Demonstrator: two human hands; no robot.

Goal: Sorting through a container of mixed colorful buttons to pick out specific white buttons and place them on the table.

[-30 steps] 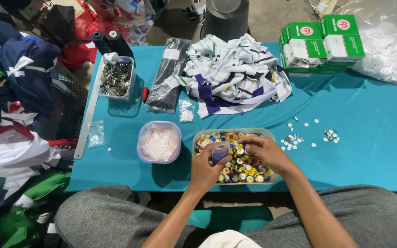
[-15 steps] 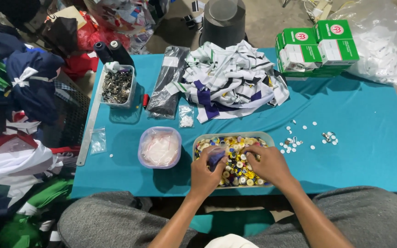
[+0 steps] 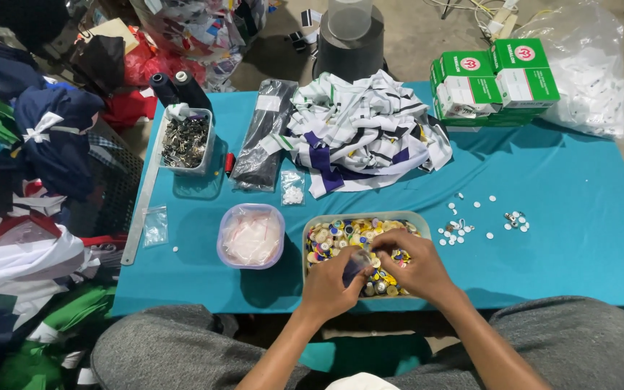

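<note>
The left hand [image 3: 335, 283] pinches a small clear bag [image 3: 359, 258]. The right hand [image 3: 414, 267] curls its fingers at the bag's top. Both are over the tray of buttons [image 3: 330, 235] at the table's [image 3: 579, 238] near edge. A round tub [image 3: 250, 236] sits just left.

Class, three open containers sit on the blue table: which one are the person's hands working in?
The tray of coloured buttons, nearest the person. Both the left hand and right hand are over it; the pink-rimmed tub and the clear box of metal parts stand untouched.
</note>
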